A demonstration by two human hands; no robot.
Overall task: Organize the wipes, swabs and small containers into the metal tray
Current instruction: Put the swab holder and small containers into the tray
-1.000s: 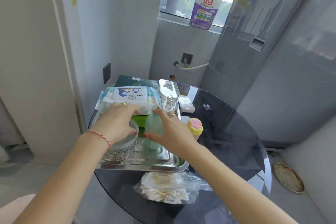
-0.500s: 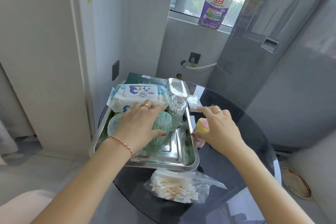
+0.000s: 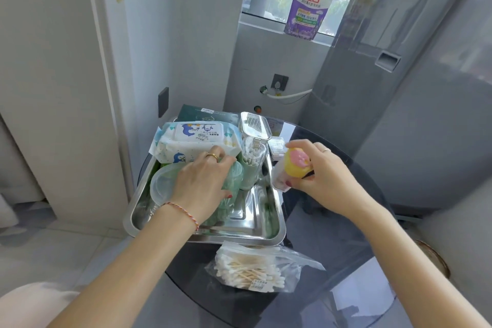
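Observation:
A metal tray (image 3: 269,231) sits on the dark glass table. At its far end lies a white pack of baby wipes (image 3: 194,142). Beside it stands a clear swab box (image 3: 251,160) with its lid flipped up. My left hand (image 3: 202,186) rests inside the tray on a pale green container (image 3: 234,174), next to a clear round tub (image 3: 159,186). My right hand (image 3: 324,178) holds a small container with a yellow and pink cap (image 3: 295,166), lifted just past the tray's right rim. A plastic bag of cotton swabs (image 3: 253,269) lies on the table in front of the tray.
A dark green box (image 3: 207,114) lies behind the wipes. A small packet (image 3: 277,145) sits on the table right of the swab box. A wall stands close on the left, a tall grey fridge (image 3: 399,61) at the right. A purple refill pouch (image 3: 308,8) leans on the windowsill.
My right hand left the green container, reached right to the yellow-capped container and lifted it off the table. My left hand shifted onto the green container in the tray.

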